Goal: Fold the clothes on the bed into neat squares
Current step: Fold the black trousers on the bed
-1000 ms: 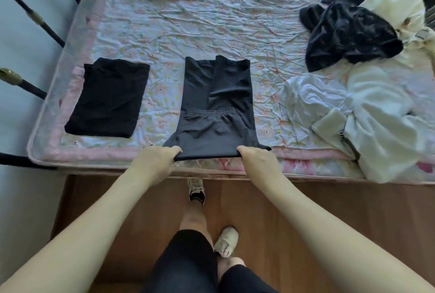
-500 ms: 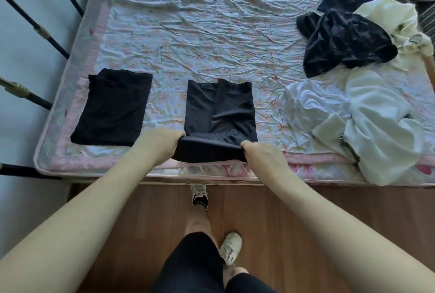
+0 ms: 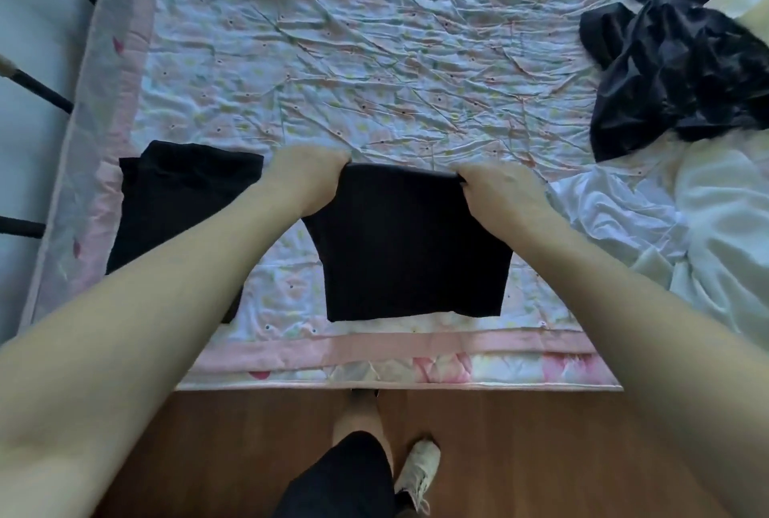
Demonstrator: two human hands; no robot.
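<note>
Folding in hand: the person bends over the bed (image 3: 374, 59), both hands on a black garment (image 3: 412, 251) that lies doubled near the front edge of the mattress.
Left hand: the left hand (image 3: 306, 176) has its fingers curled over the far left corner of the black garment and pinches the cloth there.
Right hand: the right hand (image 3: 495, 188) grips the far right corner in the same way, knuckles up, fingers tucked under the fold.
Where the garment lies: flat on the flowered sheet, between a folded black piece (image 3: 174, 201) to its left and the white clothes (image 3: 686, 234) to its right, touching neither.
Still to fold: a crumpled dark garment (image 3: 674, 76) and the white clothes lie heaped at the right side of the bed (so the task looks far from done).
How it will handle: the cloth looks soft, light and limp, with no stiffness of its own; it should sag wherever it is not held and may slide a little on the smooth sheet.
Where to hold: the two corners of a folded edge, as now, keep the layers together; a grip in the middle would likely let the sides droop and spoil the square.
Risk: the layers may shift apart if one corner is let go before the other.
</note>
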